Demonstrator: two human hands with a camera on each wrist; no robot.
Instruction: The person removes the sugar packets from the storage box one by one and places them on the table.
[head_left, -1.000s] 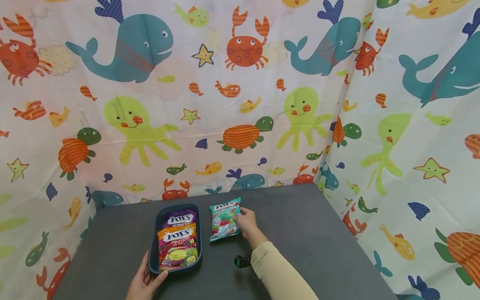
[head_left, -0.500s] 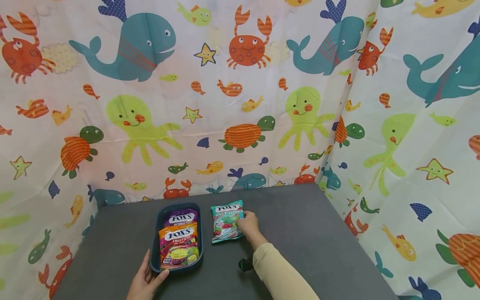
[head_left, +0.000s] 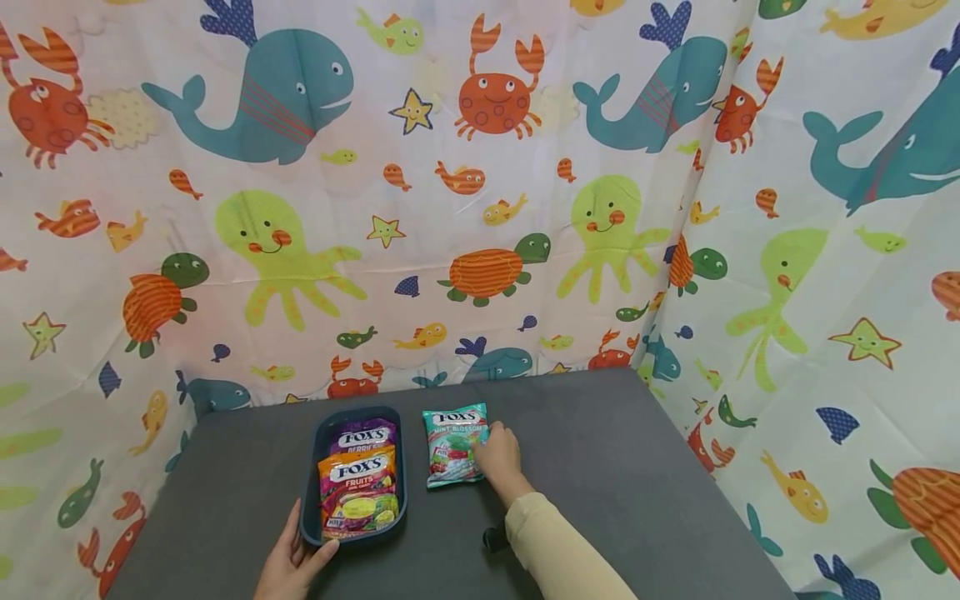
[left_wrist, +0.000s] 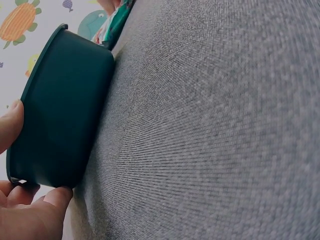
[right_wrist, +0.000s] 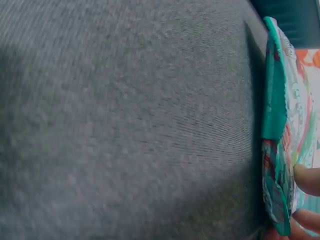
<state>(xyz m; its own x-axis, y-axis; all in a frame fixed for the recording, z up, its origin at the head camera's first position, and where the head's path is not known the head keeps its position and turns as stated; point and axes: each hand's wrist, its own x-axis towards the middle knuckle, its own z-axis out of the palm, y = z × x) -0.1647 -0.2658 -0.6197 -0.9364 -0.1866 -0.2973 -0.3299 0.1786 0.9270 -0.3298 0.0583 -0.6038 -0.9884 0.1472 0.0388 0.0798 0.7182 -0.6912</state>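
Observation:
A dark blue oval-cornered tub (head_left: 306, 483) stands on the grey tabletop, holding a purple FOX'S Berries candy bag (head_left: 365, 434) and an orange FOX'S Fruits candy bag (head_left: 357, 492). The orange bag partly covers the purple one. My left hand (head_left: 294, 562) grips the tub's near left corner; in the left wrist view its thumb and fingers are on the rim and outer wall (left_wrist: 65, 105). To the tub's right is a teal FOX'S Mint Blossom candy bag (head_left: 450, 442), at or just above the tabletop. My right hand (head_left: 501, 457) pinches its right edge, thumb on top.
A dark grey cloth-covered tabletop (head_left: 592, 467) extends to the right of the right hand. White curtains (head_left: 420, 283) printed with sea animals stand behind and at both sides. A small black device (head_left: 495, 538) is at the right wrist.
The teal candy bag has turned slightly and come a little nearer and to the right, with my right hand on it. My left hand and the tub stay put.

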